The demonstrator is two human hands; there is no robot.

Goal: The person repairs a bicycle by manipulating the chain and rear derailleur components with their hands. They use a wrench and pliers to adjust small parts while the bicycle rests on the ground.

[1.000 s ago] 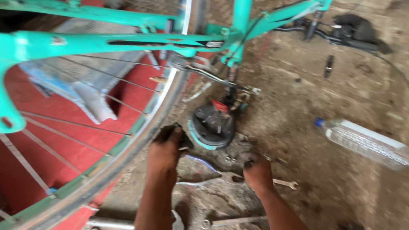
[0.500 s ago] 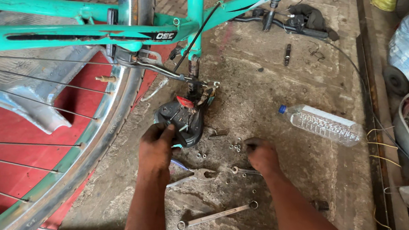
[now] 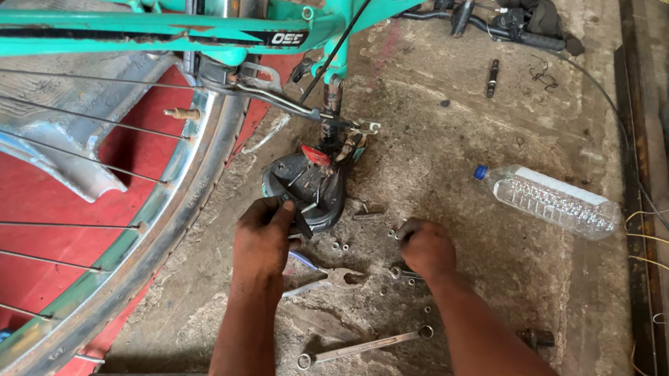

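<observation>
My left hand point(image 3: 264, 238) grips the black saddle point(image 3: 306, 184)'s edge; my right hand point(image 3: 426, 247) is fisted on the floor point(image 3: 469, 119) beside small nuts point(image 3: 339, 246).

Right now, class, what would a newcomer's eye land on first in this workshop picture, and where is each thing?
The turquoise bicycle frame spans the top left, with its spoked wheel rim curving down the left side over a red floor. At centre, the left hand touches a dark round part under the frame, while the right hand rests among small nuts on the concrete. A clear plastic bottle lies on its side to the right.
</observation>
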